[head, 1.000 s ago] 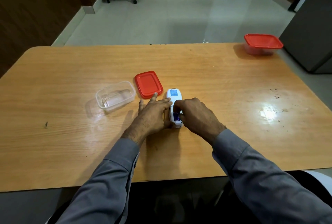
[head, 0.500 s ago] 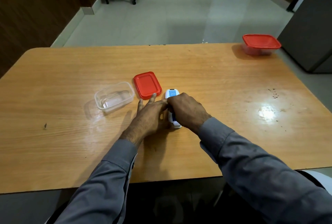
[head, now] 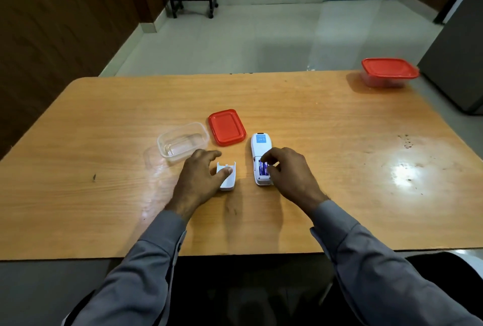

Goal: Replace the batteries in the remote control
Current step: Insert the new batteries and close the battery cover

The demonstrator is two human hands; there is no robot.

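A white plastic remote control [head: 260, 154] lies face down on the wooden table [head: 326, 121], its battery compartment open – blue batteries [head: 262, 168] show inside. The right hand [head: 290, 172] touches them with curled fingers. At its 9 o'clock the left hand [head: 200, 178] rests its thumb on the white battery cover [head: 228, 176]. At the cover's 11 o'clock stands a clear plastic container [head: 181, 141] – its red lid [head: 226, 127] lies at 12 o'clock.

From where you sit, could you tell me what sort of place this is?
Probably a dining or pantry room indoors: a wooden table, a tiled floor, and lidded food containers such as the red-lidded tub.
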